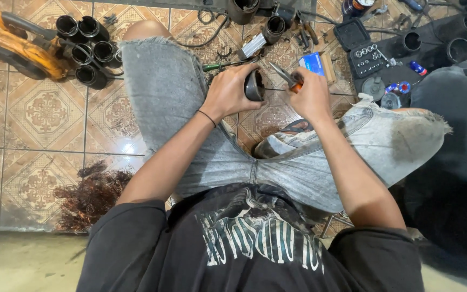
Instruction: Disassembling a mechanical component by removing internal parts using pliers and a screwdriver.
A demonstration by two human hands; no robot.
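My left hand (228, 92) grips a dark round metal part (254, 85), a short cylinder, held above my knees. My right hand (310, 96) is closed on a pair of pliers (285, 75) with an orange handle; their thin jaws point left toward the rim of the cylinder. Both hands meet between my legs, which are in grey frayed denim shorts, over a patterned tile floor. A thin black band circles my left wrist.
A cluster of black cylinders (90, 48) lies beside an orange power tool (20, 48) at the upper left. A tangle of copper wire (90, 197) sits on the floor at left. A socket set case (360, 46), a blue box (313, 62) and more cylinders (458, 50) lie at upper right.
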